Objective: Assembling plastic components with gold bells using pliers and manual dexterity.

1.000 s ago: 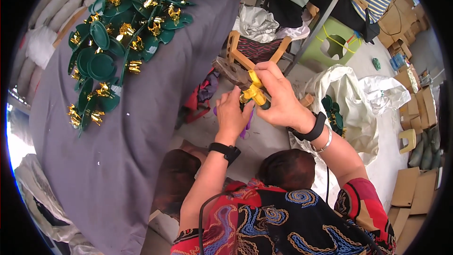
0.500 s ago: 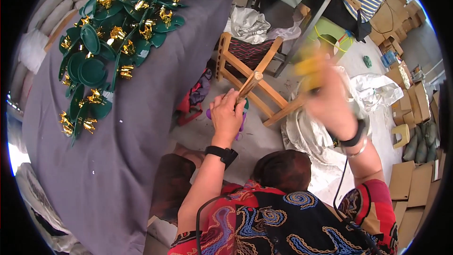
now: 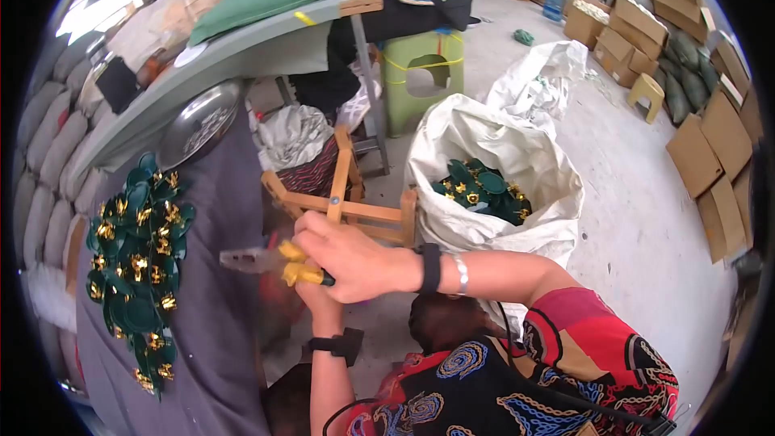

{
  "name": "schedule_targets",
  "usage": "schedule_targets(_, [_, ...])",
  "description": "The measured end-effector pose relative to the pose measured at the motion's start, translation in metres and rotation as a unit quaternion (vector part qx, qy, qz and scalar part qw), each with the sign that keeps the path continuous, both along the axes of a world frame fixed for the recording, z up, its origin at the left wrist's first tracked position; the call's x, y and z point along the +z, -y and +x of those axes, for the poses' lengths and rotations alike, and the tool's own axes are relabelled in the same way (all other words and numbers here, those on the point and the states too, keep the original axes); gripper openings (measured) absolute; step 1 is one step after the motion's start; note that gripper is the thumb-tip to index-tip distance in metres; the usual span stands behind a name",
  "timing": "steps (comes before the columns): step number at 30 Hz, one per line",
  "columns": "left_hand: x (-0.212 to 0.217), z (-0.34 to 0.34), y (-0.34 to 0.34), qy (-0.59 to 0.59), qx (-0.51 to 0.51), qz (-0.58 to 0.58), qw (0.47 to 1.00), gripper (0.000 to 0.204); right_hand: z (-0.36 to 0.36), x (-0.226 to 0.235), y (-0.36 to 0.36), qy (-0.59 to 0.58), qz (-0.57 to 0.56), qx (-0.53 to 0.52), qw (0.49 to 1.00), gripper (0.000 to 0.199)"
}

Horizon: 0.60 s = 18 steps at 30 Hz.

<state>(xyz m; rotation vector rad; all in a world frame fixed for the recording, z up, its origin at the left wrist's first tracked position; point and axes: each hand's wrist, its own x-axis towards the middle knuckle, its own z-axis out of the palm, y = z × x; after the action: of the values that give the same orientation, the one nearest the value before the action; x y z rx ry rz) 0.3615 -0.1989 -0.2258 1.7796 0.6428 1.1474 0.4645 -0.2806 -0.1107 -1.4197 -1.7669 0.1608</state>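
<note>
Pliers point(image 3: 270, 261) are clasped in the right grip point(image 3: 353, 260); whether the left grip point(image 3: 320, 297) is clenched, I cannot tell.

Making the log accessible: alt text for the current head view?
A person's right hand grips yellow-handled pliers in front of the mostly hidden left hand. Green-and-gold pieces lie on gray cloth at left; more sit in a white sack.
</note>
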Motion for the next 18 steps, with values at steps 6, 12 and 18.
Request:
schedule_targets(6, [0.065, 0.083, 0.03, -0.037, -0.169, -0.068, 0.983, 0.03, 0.061, 0.094, 0.084, 0.122, 0.24, -0.231, 0.935, 0.061])
schedule_targets(12, [0.095, 0.101, 0.047, 0.007, -0.108, 0.143, 0.984, 0.063, 0.067, 0.073, 0.129, -0.073, 0.213, -0.202, 0.953, 0.064])
schedule_targets(18, [0.134, -0.075, 0.012, -0.103, 0.267, 0.283, 0.915, 0.031, 0.04, 0.055, 0.091, -0.076, 0.208, -0.127, 0.967, 0.063])
